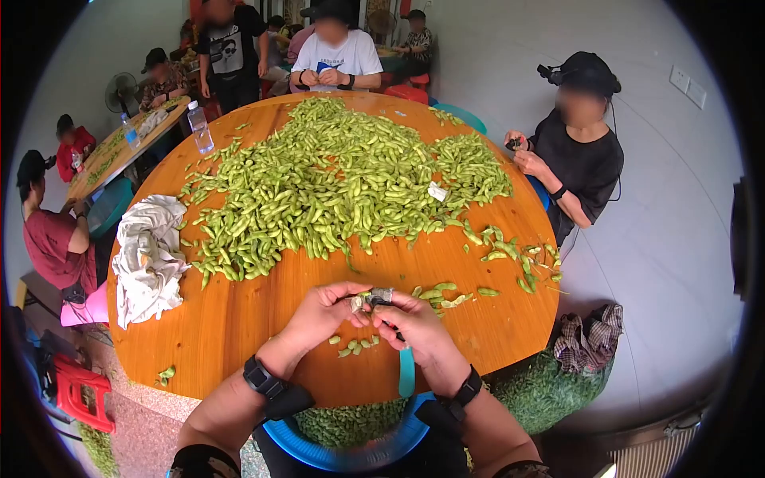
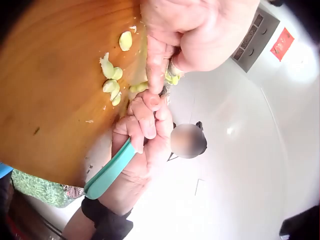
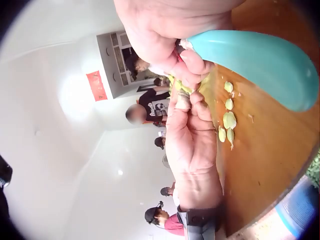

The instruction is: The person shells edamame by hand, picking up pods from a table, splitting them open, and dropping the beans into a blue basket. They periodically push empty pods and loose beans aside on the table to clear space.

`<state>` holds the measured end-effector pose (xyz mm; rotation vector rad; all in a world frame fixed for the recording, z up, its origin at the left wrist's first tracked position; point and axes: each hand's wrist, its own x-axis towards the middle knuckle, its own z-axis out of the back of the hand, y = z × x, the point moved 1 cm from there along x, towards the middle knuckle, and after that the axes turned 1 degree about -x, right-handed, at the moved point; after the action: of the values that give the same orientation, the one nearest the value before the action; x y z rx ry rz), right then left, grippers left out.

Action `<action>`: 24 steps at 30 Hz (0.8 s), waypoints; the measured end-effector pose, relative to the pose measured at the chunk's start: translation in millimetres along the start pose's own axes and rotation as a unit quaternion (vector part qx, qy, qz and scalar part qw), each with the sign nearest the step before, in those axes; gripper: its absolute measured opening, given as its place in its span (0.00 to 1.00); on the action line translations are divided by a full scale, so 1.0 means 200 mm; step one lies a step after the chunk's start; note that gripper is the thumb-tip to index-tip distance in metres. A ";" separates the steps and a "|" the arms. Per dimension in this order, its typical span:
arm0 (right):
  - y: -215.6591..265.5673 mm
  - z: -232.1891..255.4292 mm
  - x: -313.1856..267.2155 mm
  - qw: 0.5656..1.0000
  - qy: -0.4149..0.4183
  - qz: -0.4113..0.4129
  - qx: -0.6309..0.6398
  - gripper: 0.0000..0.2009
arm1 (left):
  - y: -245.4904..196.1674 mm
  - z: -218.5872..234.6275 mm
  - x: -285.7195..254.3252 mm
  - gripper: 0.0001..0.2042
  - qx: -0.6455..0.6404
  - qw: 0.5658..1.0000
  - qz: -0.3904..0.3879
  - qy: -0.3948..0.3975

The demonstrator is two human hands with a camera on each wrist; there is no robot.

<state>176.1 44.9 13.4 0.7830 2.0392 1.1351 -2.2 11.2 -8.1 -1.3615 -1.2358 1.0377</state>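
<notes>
In the head view, both hands meet over the near edge of the round table. My left hand point(image 1: 323, 315) pinches a green bean pod point(image 2: 173, 79), mostly hidden by the fingers. My right hand point(image 1: 422, 327) grips a small tool with a turquoise handle point(image 2: 112, 172); its working end is hidden between the hands, so I cannot tell its kind. Pale wrapping point(image 3: 183, 102) covers a left fingertip, and dark grey wrapping point(image 1: 381, 296) shows at the right fingers. Several shelled beans point(image 1: 355, 347) lie on the table just below. Pods point(image 1: 442, 295) lie just beyond the right hand.
A large heap of pods point(image 1: 319, 191) covers the middle of the wooden table point(image 1: 231, 334). A white cloth point(image 1: 149, 259) and a water bottle point(image 1: 200, 127) stand at left. Below the near edge is a blue tub point(image 1: 351, 460) of beans. A full sack point(image 1: 550, 390) is at right; people sit around.
</notes>
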 end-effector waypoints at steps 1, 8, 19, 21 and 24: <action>0.01 0.02 0.00 1.000 0.000 -0.001 0.001 0.03 | -0.01 0.01 0.00 0.14 0.000 1.000 0.001 0.000; 0.06 0.02 -0.01 0.999 0.018 -0.025 -0.030 0.06 | -0.04 0.01 -0.01 0.14 -0.184 0.980 0.073 0.026; 0.01 -0.07 -0.01 0.945 -0.046 0.174 -0.273 0.07 | -0.02 0.00 0.00 0.08 -0.135 0.990 0.018 -0.043; 0.01 -0.10 -0.02 0.954 -0.045 0.152 -0.253 0.07 | -0.03 0.00 -0.01 0.09 -0.120 0.991 0.033 -0.058; 0.02 -0.12 -0.03 0.967 -0.047 0.115 -0.223 0.08 | -0.03 0.02 -0.01 0.10 -0.104 0.990 0.058 -0.078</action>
<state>161.8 30.0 28.0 0.8337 1.5556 1.5823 -6.3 10.4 -2.2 -1.5503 -1.4251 1.1390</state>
